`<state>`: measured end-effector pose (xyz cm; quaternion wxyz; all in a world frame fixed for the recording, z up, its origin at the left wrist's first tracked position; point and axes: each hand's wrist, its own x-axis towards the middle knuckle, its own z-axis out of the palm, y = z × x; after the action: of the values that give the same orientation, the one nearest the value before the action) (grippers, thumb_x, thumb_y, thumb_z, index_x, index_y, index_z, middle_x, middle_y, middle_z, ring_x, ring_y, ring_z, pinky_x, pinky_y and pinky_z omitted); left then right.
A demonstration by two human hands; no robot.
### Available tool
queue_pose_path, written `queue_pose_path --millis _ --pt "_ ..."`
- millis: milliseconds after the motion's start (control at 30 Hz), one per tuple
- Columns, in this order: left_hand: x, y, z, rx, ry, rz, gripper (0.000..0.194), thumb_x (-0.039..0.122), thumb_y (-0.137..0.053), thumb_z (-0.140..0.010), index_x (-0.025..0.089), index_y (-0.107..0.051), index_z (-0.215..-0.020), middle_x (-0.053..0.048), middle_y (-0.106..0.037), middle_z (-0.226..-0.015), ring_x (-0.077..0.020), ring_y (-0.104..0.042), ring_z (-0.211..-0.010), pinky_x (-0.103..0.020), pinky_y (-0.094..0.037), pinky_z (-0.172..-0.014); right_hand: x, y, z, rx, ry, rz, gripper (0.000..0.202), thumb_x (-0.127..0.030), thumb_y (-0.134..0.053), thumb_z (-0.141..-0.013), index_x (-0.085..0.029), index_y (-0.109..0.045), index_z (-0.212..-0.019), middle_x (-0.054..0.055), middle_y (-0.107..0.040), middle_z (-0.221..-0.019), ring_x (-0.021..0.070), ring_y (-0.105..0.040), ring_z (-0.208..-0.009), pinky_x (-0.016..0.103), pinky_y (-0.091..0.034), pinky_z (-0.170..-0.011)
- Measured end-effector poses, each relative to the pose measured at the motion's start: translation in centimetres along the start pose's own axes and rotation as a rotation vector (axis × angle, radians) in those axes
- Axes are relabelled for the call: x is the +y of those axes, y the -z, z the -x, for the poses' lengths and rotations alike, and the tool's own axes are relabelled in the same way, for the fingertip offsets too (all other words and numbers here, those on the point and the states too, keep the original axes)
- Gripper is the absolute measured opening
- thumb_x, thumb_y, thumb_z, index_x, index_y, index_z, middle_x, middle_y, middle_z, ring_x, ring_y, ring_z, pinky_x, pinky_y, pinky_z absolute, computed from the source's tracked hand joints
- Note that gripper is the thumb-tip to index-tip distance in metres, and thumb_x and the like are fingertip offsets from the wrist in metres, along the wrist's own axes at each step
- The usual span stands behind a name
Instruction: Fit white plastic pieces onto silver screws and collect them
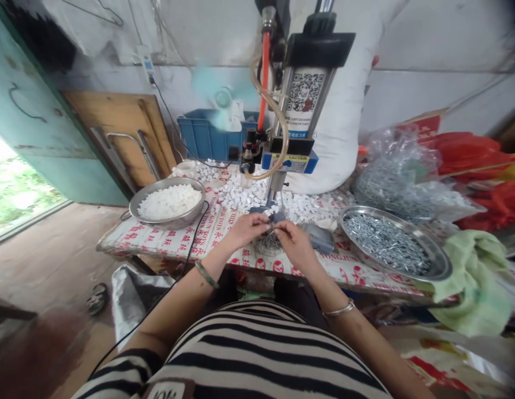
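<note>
My left hand (pixel 249 228) is closed in a pinch right in front of the foot of a pneumatic press (pixel 278 185). Close beside it, my right hand (pixel 295 244) also pinches, its fingertips almost meeting those of the left. Whatever small pieces the fingers hold are too tiny to name. Under both hands lies a small heap of metal pins (pixel 269 244), partly covered by them. Small white plastic pieces (pixel 309 208) are spread around the press base. A grey block-like part (pixel 319 239) sits just right of my right hand.
A metal bowl of white pieces (pixel 169 200) stands at left, and a steel tray (pixel 442 271) of metal pins at right. Behind are a blue crate (pixel 199 136), a turning fan (pixel 223 97) and a bag of pins (pixel 382 185). A green cloth (pixel 473 277) hangs over the right edge.
</note>
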<state>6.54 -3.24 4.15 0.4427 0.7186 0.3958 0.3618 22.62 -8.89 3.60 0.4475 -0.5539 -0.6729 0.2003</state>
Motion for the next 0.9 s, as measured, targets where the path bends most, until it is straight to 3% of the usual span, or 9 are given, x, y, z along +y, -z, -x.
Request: queue_pose_path --millis 67,133,200,300,433,533,633,767,900 --pt "-0.9 2.1 -1.9 0.140 -0.003 -0.432 0.019 0.024 -0.054 -0.075 0.016 -0.064 -0.089 -0.007 -0.065 -0.086 -0.0184 -0.060 -0.082 -0.030 -0.046 -0.074 0.4 -0.3 0.0 0.014 -0.020 0.037 0.019 -0.032 -0.045 -0.081 -0.019 -0.057 -0.085 0.000 -0.061 -0.071 0.0138 -0.053 -0.063 0.026 -0.040 -0.059" --pt "-2.0 3.7 -4.1 0.164 0.120 -0.771 0.021 0.020 -0.053 -0.074 0.015 -0.064 -0.091 -0.012 -0.064 -0.096 -0.0238 -0.059 -0.090 -0.035 -0.045 -0.079 0.7 -0.5 -0.1 0.025 -0.041 0.045 0.019 -0.033 -0.044 -0.081 -0.019 -0.056 -0.086 0.001 -0.061 -0.073 0.0144 -0.054 -0.064 0.026 -0.040 -0.060" --pt "-3.1 4.4 -5.9 0.123 0.235 -0.964 0.024 0.015 -0.052 -0.074 0.010 -0.064 -0.094 -0.018 -0.061 -0.100 -0.0280 -0.059 -0.092 -0.039 -0.046 -0.077 0.8 -0.7 -0.1 0.032 -0.057 0.048 0.020 -0.034 -0.043 -0.082 -0.019 -0.056 -0.087 0.001 -0.061 -0.074 0.0148 -0.054 -0.065 0.026 -0.040 -0.061" --pt "-4.6 4.3 -7.3 0.103 0.260 -1.052 0.029 0.006 -0.042 -0.077 0.003 -0.061 -0.097 -0.025 -0.059 -0.100 -0.0312 -0.058 -0.094 -0.042 -0.045 -0.076 0.9 -0.8 0.0 0.047 -0.054 0.057 0.020 -0.034 -0.043 -0.082 -0.019 -0.055 -0.087 0.002 -0.062 -0.075 0.0152 -0.054 -0.066 0.027 -0.040 -0.061" --pt "-5.7 4.0 -6.5 0.107 0.195 -1.038 0.031 0.007 -0.040 -0.078 0.005 -0.059 -0.102 -0.023 -0.059 -0.103 -0.0283 -0.057 -0.096 -0.039 -0.044 -0.081 1.0 -0.8 0.1 0.059 -0.037 0.057 0.018 -0.033 -0.043 -0.082 -0.019 -0.055 -0.087 0.001 -0.061 -0.074 0.0150 -0.054 -0.065 0.027 -0.040 -0.061" --pt "-5.5 3.9 -4.6 0.193 0.106 -0.922 0.034 0.011 -0.047 -0.075 0.009 -0.054 -0.108 -0.017 -0.059 -0.103 -0.0249 -0.058 -0.094 -0.035 -0.044 -0.081 0.8 -0.9 0.0 0.077 -0.057 0.042 0.019 -0.033 -0.043 -0.083 -0.020 -0.055 -0.087 0.001 -0.060 -0.071 0.0150 -0.054 -0.063 0.027 -0.040 -0.060" --pt "-4.1 2.6 -2.1 0.267 -0.032 -0.689 0.053 0.011 -0.049 -0.072 0.013 -0.040 -0.124 -0.009 -0.061 -0.095 -0.0198 -0.059 -0.086 -0.031 -0.045 -0.078 0.0 -1.2 -0.6 0.102 -0.034 0.007 0.019 -0.033 -0.041 -0.084 -0.021 -0.054 -0.089 0.001 -0.061 -0.074 0.0156 -0.055 -0.066 0.027 -0.042 -0.062" --pt "-1.6 0.1 0.6 0.185 -0.189 -0.366 0.065 0.010 -0.052 -0.070 0.018 -0.031 -0.131 -0.004 -0.060 -0.093 -0.0141 -0.059 -0.077 -0.027 -0.046 -0.074 -1.3 -1.6 -1.2 0.103 0.034 0.123 0.018 -0.028 -0.039 -0.084 -0.020 -0.055 -0.090 0.003 -0.062 -0.078 0.0169 -0.056 -0.070 0.028 -0.041 -0.065" --pt "-0.1 -1.1 1.8 0.137 -0.227 -0.099 0.065 0.011 -0.054 -0.070 0.021 -0.032 -0.130 -0.002 -0.058 -0.092 -0.0112 -0.058 -0.073 -0.025 -0.047 -0.072 -1.6 -1.8 -1.0 0.083 0.076 0.303 0.020 -0.021 -0.037 -0.083 -0.018 -0.055 -0.091 0.006 -0.063 -0.082 0.0193 -0.057 -0.076 0.030 -0.041 -0.067"
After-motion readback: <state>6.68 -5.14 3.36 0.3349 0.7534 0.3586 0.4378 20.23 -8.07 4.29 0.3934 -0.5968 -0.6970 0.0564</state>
